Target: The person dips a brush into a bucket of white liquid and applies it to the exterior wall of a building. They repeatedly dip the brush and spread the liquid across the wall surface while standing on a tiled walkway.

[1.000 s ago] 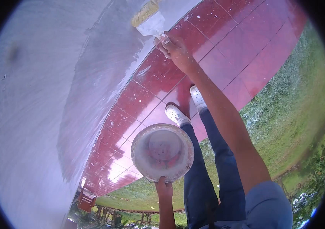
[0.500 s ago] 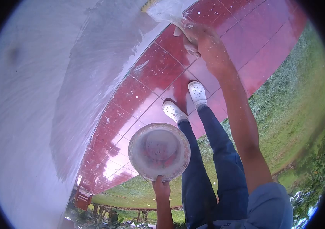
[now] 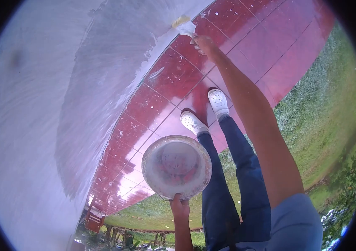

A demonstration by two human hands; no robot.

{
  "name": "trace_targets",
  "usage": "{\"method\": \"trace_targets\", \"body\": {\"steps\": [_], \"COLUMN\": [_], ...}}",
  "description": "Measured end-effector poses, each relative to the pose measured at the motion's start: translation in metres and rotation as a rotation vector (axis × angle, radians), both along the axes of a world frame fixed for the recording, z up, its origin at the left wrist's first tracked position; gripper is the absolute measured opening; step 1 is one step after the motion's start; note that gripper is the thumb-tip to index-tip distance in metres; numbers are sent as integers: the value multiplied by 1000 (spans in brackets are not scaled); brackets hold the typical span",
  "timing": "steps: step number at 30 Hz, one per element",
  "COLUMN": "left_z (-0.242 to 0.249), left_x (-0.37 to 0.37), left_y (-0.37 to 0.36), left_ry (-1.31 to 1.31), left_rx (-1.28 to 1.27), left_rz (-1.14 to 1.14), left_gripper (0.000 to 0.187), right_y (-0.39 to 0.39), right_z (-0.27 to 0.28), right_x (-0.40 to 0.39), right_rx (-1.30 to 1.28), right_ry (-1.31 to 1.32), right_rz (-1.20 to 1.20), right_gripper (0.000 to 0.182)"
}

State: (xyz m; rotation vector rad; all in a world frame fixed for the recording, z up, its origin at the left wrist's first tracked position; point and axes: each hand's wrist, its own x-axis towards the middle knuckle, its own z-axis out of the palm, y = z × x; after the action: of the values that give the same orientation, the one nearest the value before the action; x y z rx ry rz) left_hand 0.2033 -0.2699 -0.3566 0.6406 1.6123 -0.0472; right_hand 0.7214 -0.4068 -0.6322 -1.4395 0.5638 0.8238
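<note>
My right hand (image 3: pixel 205 44) grips the handle of a wide paintbrush (image 3: pixel 186 27) with a whitish body. Its yellowish bristles are against the lower part of the wall (image 3: pixel 115 62), close to where it meets the floor. Below, my left hand (image 3: pixel 180 206) holds a round, paint-smeared bucket (image 3: pixel 153 167) by its near rim, with the thumb over the edge. Whitish residue coats the bucket's inside. A darker, wet-looking grey patch spreads over the paler wall, beside the brush.
Red glossy floor tiles (image 3: pixel 178 79) with white paint spots run along the wall. My white clogs (image 3: pixel 218 101) stand on them. Grass (image 3: pixel 311 121) borders the tiles on the right, and a reddish-brown slatted object (image 3: pixel 94 220) stands at the lower left.
My right hand and the brush have moved away from me and left along the wall's foot, looking smaller now. The bucket in my left hand has shifted slightly right.
</note>
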Motion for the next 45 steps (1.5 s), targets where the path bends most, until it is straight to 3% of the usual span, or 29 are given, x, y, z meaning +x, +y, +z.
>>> {"method": "trace_targets", "body": {"steps": [2, 7, 9, 12, 13, 15, 16, 18, 19, 20, 21, 22, 23, 25, 27, 29, 33, 37, 40, 42, 44, 45], "left_z": [2, -1, -1, 0, -3, -10, -6, 4, 1, -6, -12, -13, -14, -9, 0, -1, 3, 2, 3, -4, -3, -3], "left_x": [1, -7, -8, -12, -21, -44, -33, 0, -12, -32, -45, -49, -53, -40, -15, -15, -9, -10, -11, -20, -17, -16], "left_y": [-1, -8, -8, -10, -10, -9, -9, -10, -9, -7, -7, -8, -8, -8, -10, -9, -13, -13, -12, -12, -15, -13], "left_ry": [24, 48, 67, 63, 57, 51, 49, 28, 25, 11, 1, 8, 35, 61, 38, 49, 41, 13, 40, 18, 27, 43], "left_rx": [8, -10, -18, -11, -9, 96, 96, -65, -65, 23, 111, 107, 112, 112, -19, -29, -10, -18, -38, -49, -60, -67], "left_rz": [12, 41, 65, 14, 18, -543, -545, 59, 55, -238, -530, -531, -547, -570, -1, 17, 59, 39, 41, 35, 22, 6], "left_gripper": [67, 67, 67, 67, 67, 67, 67, 68, 68, 67, 66, 66, 66, 65, 66, 67, 68, 68, 68, 67, 66, 66], "right_y": [-2, 13, 5, -3, 0, 11, 23, 42, 46, 41, 29, 20, 15, 6, 2, 1, 6, -3, 18, 38, 41, 37], "right_z": [14, 186, 247, 278, 271, 226, 190, 100, 62, 41, 23, 19, 13, 26, 44, 82, 212, 250, 188, 122, 47, 31], "right_x": [13, 8, -3, -10, -9, -5, 1, 8, 9, 13, 14, 9, 4, 7, 18, 23, 5, -4, 8, 8, -10, -16], "right_rx": [-70, -75, -69, 71, 74, 362, 386, 496, 580, 581, 417, 250, 245, -76, -93, -117, -25, 189, 360, 469, 404, 231], "right_ry": [-118, -345, -426, -464, -469, -616, -590, -482, -403, -409, -255, -91, -80, -101, -128, -152, -363, -542, -616, -471, -279, -170], "right_rz": [81, -37, 17, -65, -62, -153, -131, -121, -135, -135, -117, -98, -98, -110, -94, -77, -218, -197, -151, -97, -97, -37], "right_gripper": [40, 34, 33, 33, 33, 33, 34, 35, 37, 37, 37, 37, 37, 37, 37, 36, 32, 38, 39, 40, 41, 42]}}
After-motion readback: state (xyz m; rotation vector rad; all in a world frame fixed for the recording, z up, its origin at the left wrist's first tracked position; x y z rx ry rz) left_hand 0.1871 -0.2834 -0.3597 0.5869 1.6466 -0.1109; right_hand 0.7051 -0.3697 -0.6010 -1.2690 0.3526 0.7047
